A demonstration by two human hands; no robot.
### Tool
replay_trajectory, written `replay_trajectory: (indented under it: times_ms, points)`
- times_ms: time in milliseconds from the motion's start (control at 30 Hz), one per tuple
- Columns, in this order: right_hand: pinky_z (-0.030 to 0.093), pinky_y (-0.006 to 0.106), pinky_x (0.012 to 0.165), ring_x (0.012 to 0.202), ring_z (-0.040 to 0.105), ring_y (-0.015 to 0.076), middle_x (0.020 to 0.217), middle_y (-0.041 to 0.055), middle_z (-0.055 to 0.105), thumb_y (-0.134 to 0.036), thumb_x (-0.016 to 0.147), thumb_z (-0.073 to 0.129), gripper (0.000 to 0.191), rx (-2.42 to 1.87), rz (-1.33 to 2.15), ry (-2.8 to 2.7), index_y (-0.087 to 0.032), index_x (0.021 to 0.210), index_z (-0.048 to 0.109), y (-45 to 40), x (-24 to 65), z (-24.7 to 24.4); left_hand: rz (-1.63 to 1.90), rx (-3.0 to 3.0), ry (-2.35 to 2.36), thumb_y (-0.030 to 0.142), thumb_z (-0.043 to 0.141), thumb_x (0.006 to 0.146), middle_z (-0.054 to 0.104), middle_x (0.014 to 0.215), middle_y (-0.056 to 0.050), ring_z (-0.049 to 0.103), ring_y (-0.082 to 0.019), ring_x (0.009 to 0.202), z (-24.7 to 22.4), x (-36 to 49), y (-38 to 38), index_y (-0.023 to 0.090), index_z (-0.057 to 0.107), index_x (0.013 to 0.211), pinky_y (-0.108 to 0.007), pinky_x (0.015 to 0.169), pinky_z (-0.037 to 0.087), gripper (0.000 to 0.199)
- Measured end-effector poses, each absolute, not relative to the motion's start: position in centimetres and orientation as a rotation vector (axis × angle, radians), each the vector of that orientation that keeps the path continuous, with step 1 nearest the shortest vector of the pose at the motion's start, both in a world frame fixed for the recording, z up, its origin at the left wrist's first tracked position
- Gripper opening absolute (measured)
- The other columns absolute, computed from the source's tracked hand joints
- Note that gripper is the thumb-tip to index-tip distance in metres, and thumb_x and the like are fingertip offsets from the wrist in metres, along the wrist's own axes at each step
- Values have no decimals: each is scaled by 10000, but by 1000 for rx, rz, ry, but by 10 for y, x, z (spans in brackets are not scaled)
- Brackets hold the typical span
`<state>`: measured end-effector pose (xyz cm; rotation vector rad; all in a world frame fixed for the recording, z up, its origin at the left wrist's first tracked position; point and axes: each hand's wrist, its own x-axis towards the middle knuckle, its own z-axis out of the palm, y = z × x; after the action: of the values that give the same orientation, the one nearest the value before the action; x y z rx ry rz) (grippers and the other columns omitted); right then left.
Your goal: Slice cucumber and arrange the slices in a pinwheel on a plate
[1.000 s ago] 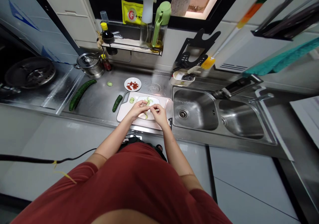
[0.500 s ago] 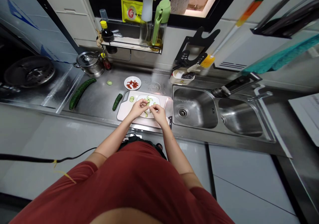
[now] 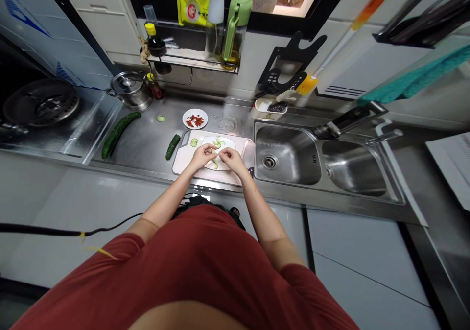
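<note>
Both hands hover over a white plate (image 3: 229, 144) that rests on a pale cutting board (image 3: 181, 166). Curved cucumber slices (image 3: 219, 143) lie on the plate, partly hidden by my fingers. My left hand (image 3: 203, 156) is closed in a pinch at the plate's left side. From the right, my right hand (image 3: 232, 160) pinches close to the left fingertips. Whatever is between the fingers of either hand is too small to make out. A few round cucumber slices (image 3: 194, 142) sit on the board's left part. Beside it lies a cut piece of cucumber (image 3: 173, 147).
A dish (image 3: 186, 123) of chopped red bits stands behind the board. Farther left are a whole cucumber (image 3: 118, 135), a cucumber end piece (image 3: 160, 118) and a steel pot (image 3: 134, 95). A double sink (image 3: 288, 161) adjoins on the right. Bottles fill a wall shelf (image 3: 183, 60).
My fingertips have come slightly apart, and more of the slices on the plate show between and above them. Both hands stay over the plate. The view has shifted a little.
</note>
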<state>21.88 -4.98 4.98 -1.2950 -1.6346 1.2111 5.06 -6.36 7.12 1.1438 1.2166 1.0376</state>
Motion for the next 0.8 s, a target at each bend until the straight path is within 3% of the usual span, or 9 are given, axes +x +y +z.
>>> replay_trajectory:
  times_ms: [300, 800]
  points:
    - [379, 225, 616, 647, 525, 129, 683, -14, 603, -314, 762, 581, 160, -1401, 1117, -1887, -173, 791, 651, -50, 219, 20, 757, 1450, 1589, 270, 705, 692, 658, 719, 10, 563, -104, 632, 27, 42, -71, 177, 689, 859, -221, 638, 418, 192]
    - [371, 210, 643, 700, 544, 130, 752, -10, 628, -220, 803, 541, 142, -1493, 1012, -2058, -177, 866, 661, -51, 219, 4, 497, 1667, 1742, 299, 658, 757, 695, 774, -30, 612, -169, 735, 15, 43, -75, 218, 725, 902, -266, 707, 444, 179]
